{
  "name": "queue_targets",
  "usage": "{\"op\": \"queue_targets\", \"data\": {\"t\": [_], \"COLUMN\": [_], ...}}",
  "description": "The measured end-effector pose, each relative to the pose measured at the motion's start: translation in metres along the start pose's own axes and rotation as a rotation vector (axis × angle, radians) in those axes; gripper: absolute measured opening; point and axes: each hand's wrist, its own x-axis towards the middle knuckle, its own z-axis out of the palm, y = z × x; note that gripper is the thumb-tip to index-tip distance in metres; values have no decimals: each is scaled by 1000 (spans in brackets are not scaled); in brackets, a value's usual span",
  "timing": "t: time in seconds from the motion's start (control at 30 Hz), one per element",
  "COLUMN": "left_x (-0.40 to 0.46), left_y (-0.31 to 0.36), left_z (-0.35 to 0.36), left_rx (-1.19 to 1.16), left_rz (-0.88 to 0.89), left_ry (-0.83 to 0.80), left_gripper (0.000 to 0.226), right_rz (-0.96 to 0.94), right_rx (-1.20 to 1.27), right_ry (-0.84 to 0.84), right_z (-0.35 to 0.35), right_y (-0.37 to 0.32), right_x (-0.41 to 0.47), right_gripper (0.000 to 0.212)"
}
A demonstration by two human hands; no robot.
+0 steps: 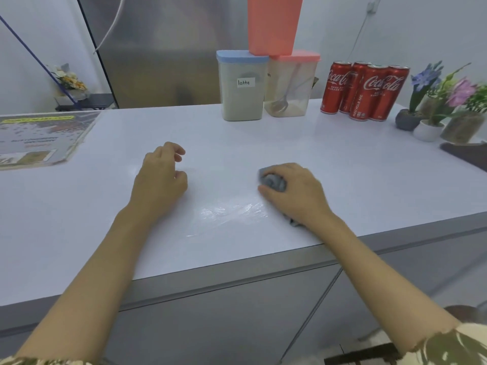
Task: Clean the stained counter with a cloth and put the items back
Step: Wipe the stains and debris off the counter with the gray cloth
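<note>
Head view, near edge first: my two forearms reach in over the counter (342, 164), patterned sleeves cut off at the bottom corners. My right hand (295, 191) curls over one grey cloth (274, 181), bunched and pressed to the surface; most of the cloth is hidden under my palm, with a scrap showing behind the wrist. Just left of it lies one wet, shiny smear (229, 212) on the white top. My left hand (160, 177) rests on the counter with fingers loosely curled, holding nothing. At far left, one printed sheet (39, 138) lies flat; its text is too blurred to read. Along the back stand three containers: one with a blue lid (241, 88) labelled "latte", holding pale powder; one with a pink lid (290, 85) with a spoon inside and a partly hidden label; and one tall pink one (274, 25) stacked across both lids, its top cut off. Right of them are four red cans (365, 90) reading "Coca-Cola", one also "RECYCLE ME". Far right: three small pots of flowers (437, 106), blurred, partly cut off.
</note>
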Motion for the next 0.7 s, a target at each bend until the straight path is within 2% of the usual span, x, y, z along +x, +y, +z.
{"op": "queue_targets", "data": {"t": [0.1, 0.3, 0.43, 0.6, 0.7], "left_x": [0, 6, 2, -4, -2], "left_y": [2, 1, -1, -6, -5], "left_z": [3, 8, 5, 1, 3], "left_rx": [17, 49, 66, 75, 75], "left_rz": [11, 6, -1, -47, -51], "left_ry": [-26, -49, -60, -39, -40], "left_gripper": [40, 40, 39, 39, 38], "right_rz": [98, -211, -293, -69, 1], "right_rx": [-53, 114, 183, 249, 363], "right_ry": [30, -147, -226, -187, -70], "right_z": [12, 48, 18, -43, -56], "right_y": [-5, -64, -42, 10, 19], "right_x": [23, -11, -23, -17, -2], "right_gripper": [25, 25, 24, 25, 21]}}
